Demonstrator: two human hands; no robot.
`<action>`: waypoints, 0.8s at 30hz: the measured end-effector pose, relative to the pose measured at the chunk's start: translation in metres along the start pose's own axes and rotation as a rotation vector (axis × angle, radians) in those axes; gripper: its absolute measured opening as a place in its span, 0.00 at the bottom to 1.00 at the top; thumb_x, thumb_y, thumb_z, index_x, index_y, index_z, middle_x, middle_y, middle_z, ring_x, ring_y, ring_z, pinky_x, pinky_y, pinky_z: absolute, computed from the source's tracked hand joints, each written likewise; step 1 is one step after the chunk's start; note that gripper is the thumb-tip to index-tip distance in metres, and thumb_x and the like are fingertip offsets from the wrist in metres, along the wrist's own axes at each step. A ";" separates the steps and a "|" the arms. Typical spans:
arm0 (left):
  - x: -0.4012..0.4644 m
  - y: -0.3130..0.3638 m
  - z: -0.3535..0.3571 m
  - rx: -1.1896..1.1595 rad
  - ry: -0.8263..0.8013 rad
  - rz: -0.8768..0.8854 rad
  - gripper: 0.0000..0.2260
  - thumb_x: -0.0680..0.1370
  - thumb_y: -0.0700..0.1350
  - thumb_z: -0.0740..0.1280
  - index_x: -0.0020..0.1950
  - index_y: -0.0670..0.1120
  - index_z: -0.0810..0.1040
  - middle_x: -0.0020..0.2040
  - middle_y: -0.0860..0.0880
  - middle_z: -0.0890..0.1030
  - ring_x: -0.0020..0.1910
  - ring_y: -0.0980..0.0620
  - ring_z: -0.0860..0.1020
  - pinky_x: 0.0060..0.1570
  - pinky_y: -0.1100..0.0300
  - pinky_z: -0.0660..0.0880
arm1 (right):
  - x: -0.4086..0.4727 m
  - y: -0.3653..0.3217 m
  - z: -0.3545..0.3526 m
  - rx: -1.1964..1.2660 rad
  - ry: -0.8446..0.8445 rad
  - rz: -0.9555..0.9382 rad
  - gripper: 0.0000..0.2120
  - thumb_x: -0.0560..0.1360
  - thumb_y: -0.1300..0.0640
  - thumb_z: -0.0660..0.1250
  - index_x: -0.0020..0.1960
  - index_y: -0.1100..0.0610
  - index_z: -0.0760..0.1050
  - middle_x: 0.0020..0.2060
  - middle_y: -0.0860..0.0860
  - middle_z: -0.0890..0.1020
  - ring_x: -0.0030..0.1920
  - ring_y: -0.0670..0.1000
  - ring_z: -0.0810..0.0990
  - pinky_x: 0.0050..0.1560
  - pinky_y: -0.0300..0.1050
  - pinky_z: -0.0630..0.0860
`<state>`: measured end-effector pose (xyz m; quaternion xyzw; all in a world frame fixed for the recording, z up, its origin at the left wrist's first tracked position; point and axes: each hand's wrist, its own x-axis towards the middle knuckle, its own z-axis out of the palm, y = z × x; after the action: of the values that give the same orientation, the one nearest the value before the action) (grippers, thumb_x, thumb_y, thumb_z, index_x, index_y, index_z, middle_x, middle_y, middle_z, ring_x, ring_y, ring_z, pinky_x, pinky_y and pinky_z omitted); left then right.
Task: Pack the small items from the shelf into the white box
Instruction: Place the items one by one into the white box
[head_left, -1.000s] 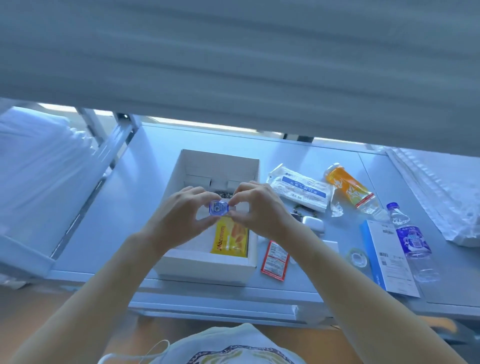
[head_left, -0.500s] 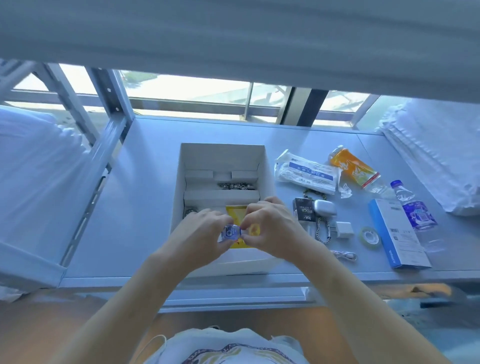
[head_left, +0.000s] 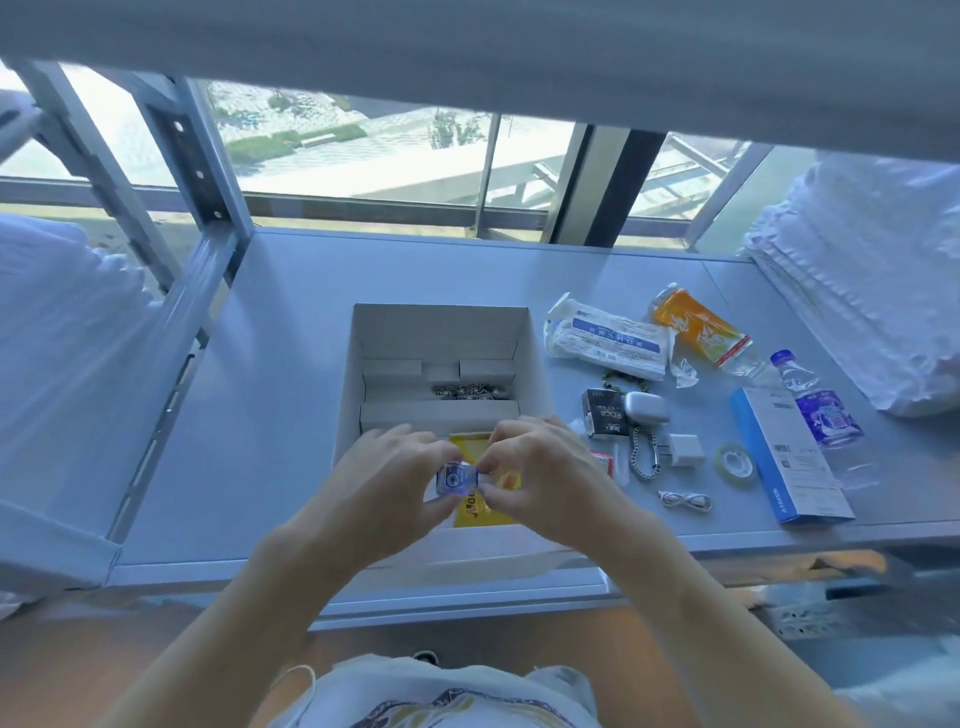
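Pinching one small blue packet (head_left: 456, 479) above one white box (head_left: 441, 322): left hand (head_left: 387, 483), right hand (head_left: 545, 475).

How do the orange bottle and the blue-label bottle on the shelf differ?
Label: the orange bottle has an orange wrap over most of its body; the blue-label bottle has a blue-purple band on a clear body.
Position: the orange bottle lies farther back, beside the white packet; the blue-label bottle lies nearer the front, beside the blue box.
Cap: the blue-label bottle's is blue; the orange bottle's is unclear.
Shared: both lie on their sides on the shelf, outside the white box.
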<state>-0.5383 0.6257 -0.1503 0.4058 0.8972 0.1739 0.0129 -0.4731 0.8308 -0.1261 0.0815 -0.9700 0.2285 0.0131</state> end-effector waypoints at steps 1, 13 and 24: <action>0.002 -0.003 -0.004 0.023 0.030 0.008 0.15 0.77 0.61 0.65 0.60 0.56 0.80 0.52 0.58 0.83 0.52 0.52 0.77 0.53 0.52 0.74 | 0.006 -0.001 -0.002 0.016 -0.001 -0.002 0.05 0.75 0.51 0.73 0.47 0.50 0.87 0.42 0.45 0.81 0.46 0.49 0.78 0.54 0.49 0.72; 0.046 -0.063 -0.031 0.144 0.211 -0.282 0.13 0.74 0.55 0.74 0.55 0.50 0.85 0.64 0.49 0.77 0.69 0.44 0.69 0.65 0.38 0.66 | 0.128 -0.010 0.004 -0.093 0.036 -0.063 0.06 0.75 0.53 0.72 0.47 0.52 0.87 0.43 0.45 0.81 0.48 0.50 0.78 0.53 0.52 0.74; 0.036 -0.062 -0.012 -0.451 0.577 -0.513 0.21 0.74 0.29 0.59 0.57 0.47 0.83 0.68 0.54 0.78 0.67 0.50 0.71 0.66 0.67 0.67 | 0.166 -0.001 0.046 -0.202 -0.237 0.141 0.06 0.73 0.54 0.72 0.49 0.51 0.86 0.48 0.50 0.85 0.49 0.55 0.82 0.52 0.50 0.82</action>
<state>-0.6095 0.6110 -0.1552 0.0919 0.8753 0.4624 -0.1071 -0.6365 0.7837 -0.1561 0.0381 -0.9861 0.1189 -0.1093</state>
